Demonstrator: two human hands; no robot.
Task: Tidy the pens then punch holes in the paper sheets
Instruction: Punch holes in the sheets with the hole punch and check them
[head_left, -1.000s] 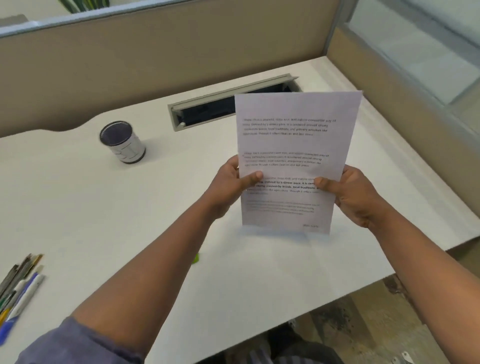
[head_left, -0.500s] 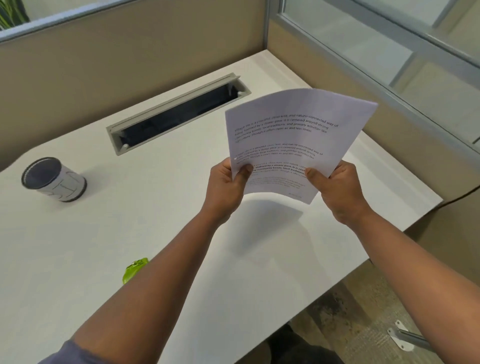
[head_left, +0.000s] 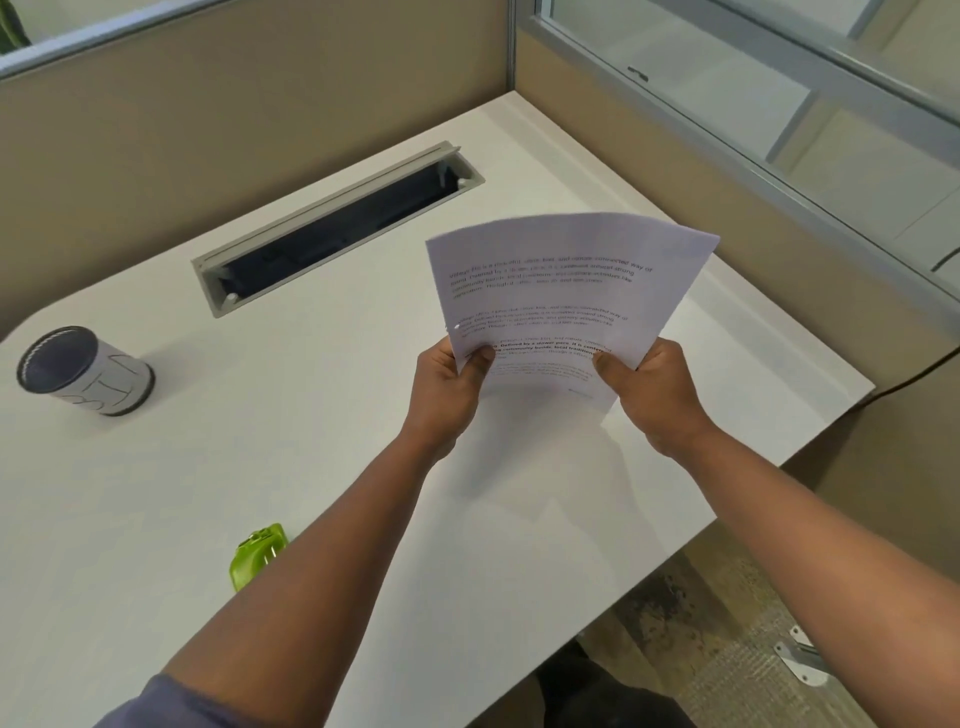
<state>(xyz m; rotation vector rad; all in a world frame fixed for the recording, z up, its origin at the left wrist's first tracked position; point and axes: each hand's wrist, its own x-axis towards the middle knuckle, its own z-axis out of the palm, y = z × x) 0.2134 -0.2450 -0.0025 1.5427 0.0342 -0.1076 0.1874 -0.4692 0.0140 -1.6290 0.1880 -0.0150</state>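
While the pen cup (head_left: 85, 371) stood at ten o'clock on the desk (head_left: 156, 483), a green hole punch (head_left: 257, 555) lay at seven, half hidden by the forearm; the left hand (head_left: 448, 387) and right hand (head_left: 649, 392) each pinched the paper sheets (head_left: 566, 296) by their near corners above the desk at one o'clock; long axis toward one o'clock, top edge bowed.

cup (head_left: 85, 371): far left on the worktop (head_left: 311, 441)
hole punch (head_left: 257, 556): nearer, right of cup
cable slot (head_left: 337, 228): behind both
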